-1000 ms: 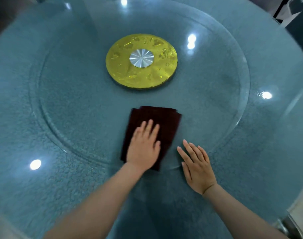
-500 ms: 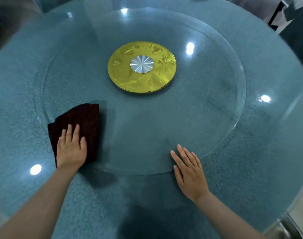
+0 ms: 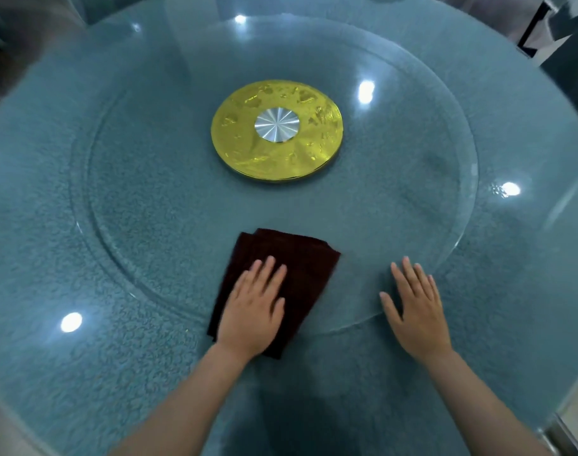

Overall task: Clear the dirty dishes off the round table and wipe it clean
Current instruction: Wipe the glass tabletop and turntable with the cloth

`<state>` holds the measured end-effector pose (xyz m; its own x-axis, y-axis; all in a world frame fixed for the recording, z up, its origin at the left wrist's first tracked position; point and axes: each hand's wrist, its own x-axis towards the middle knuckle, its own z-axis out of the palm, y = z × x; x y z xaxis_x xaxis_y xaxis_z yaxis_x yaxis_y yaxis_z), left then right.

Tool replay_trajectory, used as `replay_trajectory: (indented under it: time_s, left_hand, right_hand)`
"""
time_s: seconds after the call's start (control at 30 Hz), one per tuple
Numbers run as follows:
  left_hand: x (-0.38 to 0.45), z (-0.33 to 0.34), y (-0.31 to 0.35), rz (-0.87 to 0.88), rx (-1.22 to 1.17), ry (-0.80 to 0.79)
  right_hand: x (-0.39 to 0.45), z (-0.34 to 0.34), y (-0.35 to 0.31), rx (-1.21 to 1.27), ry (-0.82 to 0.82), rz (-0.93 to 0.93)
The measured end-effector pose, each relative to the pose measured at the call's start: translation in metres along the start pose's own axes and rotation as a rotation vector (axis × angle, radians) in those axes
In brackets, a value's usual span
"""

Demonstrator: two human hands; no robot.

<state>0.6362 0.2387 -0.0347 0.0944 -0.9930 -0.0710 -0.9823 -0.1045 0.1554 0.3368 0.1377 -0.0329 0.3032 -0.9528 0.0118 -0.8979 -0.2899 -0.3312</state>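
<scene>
A folded dark maroon cloth (image 3: 294,268) lies on the near edge of the clear glass turntable (image 3: 396,205) of the round blue-grey table (image 3: 51,258). My left hand (image 3: 253,307) presses flat on the cloth with straight fingers. My right hand (image 3: 412,307) rests flat on the glass turntable's near rim, to the right of the cloth and apart from it. No dishes show on the table.
A gold disc with a silver hub (image 3: 277,130) sits at the turntable's centre. Ceiling lights reflect off the glass. Dark furniture (image 3: 564,37) stands beyond the table's far right edge.
My left hand has swept the cloth from the turntable's left side back to the right, to the near middle. My right hand has stayed flat on the rim.
</scene>
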Motion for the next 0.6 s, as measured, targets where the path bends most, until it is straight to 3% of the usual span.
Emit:
replay_trajectory:
  time_s: [0.13, 0.23, 0.3, 0.47, 0.53, 0.6]
  left_hand:
    - [0.002, -0.010, -0.089, -0.377, 0.006, 0.064]
    - [0.005, -0.017, -0.102, -0.520, -0.027, 0.056]
    - [0.005, -0.015, -0.069, -0.441, 0.009, 0.078]
    - [-0.007, 0.004, 0.060, 0.069, -0.013, -0.016]
    - [-0.006, 0.005, 0.071, 0.180, -0.003, -0.050]
    - [-0.001, 0.004, 0.049, 0.182, 0.003, -0.036]
  right_hand:
    - [-0.016, 0.013, -0.005, 0.001, 0.019, -0.103]
    - [-0.028, 0.024, -0.022, 0.014, 0.051, -0.127]
    - [-0.035, 0.030, -0.032, 0.024, 0.053, -0.135]
    - [-0.045, 0.039, -0.046, -0.009, 0.040, -0.153]
    - [-0.045, 0.038, -0.046, -0.017, 0.040, -0.170]
    - [-0.042, 0.033, -0.042, -0.010, 0.048, -0.221]
